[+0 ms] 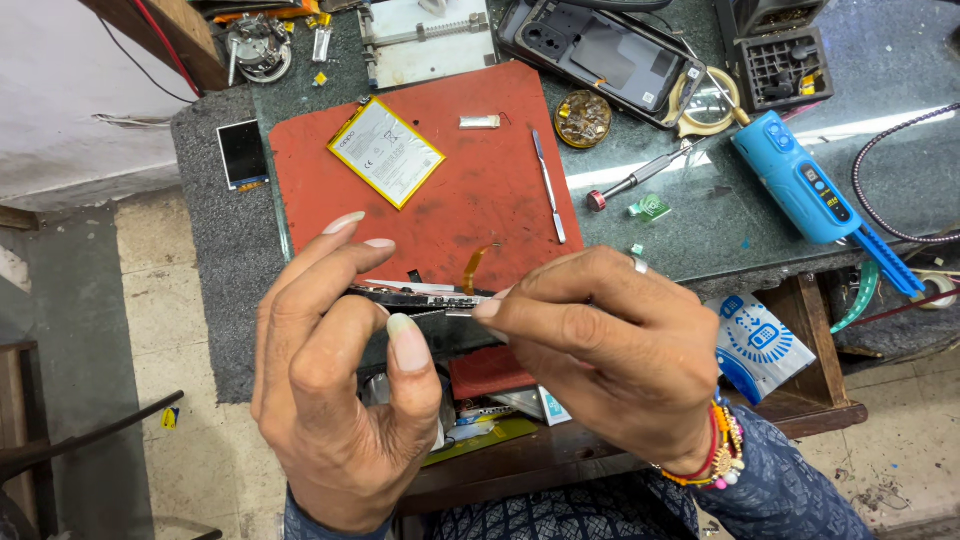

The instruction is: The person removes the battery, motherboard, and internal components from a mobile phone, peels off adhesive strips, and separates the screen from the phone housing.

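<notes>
1. Head view, hand poses: the left hand (pixel 335 385) is raised over the near edge of the bench, back towards the camera, fingers curled. Its thumb and forefinger pinch the left end of a thin phone frame (pixel 415 298) held edge-on. The right hand (pixel 610 350) comes in from the right, knuckles up, with a ring on one finger and beaded bracelets (pixel 715 455) at the wrist. Its thumb and forefinger are closed on a slim metal tool (pixel 458 313).

2. Where the held thing lies: the phone frame sits level between the two hands, above the front edge of the red mat (pixel 470 190). The tool's tip touches the frame's lower edge near its middle. An orange flex ribbon (pixel 476 266) curls up from the frame's top edge, just beside the right fingertips.

3. Materials and shapes on the bench: the mat is flat, matt red and rounded at the corners, lying on dark speckled stone. On it rest a flat white battery (pixel 386 152) with a yellow edge, tilted, and a thin steel spudger (pixel 548 185). Beyond the mat lies a dark phone back cover (pixel 600 55), inner side up. A round brass-coloured tin (pixel 583 118) stands near it, and a blue plastic power tool (pixel 800 180) lies slantwise to the right. A screwdriver (pixel 640 180) with a red end cap lies between the mat and the blue tool.
</notes>
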